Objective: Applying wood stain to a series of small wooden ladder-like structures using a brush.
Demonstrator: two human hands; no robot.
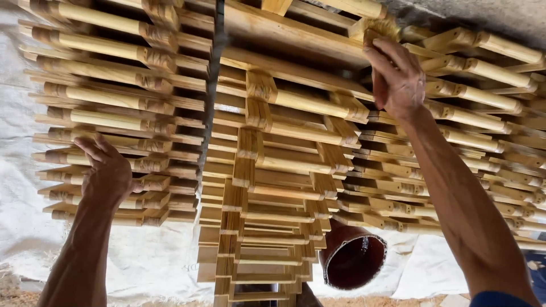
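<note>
The right hand (pixel 398 79) is reaching up to the top of the stacked wooden frames (pixel 284 165), its fingers pressed together and curled around the end of a rounded rail (pixel 372 25) near the upper edge of the picture; whether the thumb is closing underneath cannot be told. The left hand (pixel 108 173) is lying against the neighbouring stack of turned rails (pixel 114 102), fingers slightly spread and bent over the rail ends, touching them rather than gripping any 1 piece.

The frames look like pale, freshly cut wood, stiff and dry, probably light singly but heavy as a leaning pile; the surfaces seem rough enough not to slip; the thin slats and glued joints are likely the weak spots, so the sturdy rounded rail, where the right hand already is, seems the safest place to take hold.

Both forearms are stretching upward and forward, the right one running diagonally from the lower right corner, the left one rising from the lower left. A dark red tube (pixel 352 258) is showing below the frames; white sheeting (pixel 153 261) is hanging behind.
</note>
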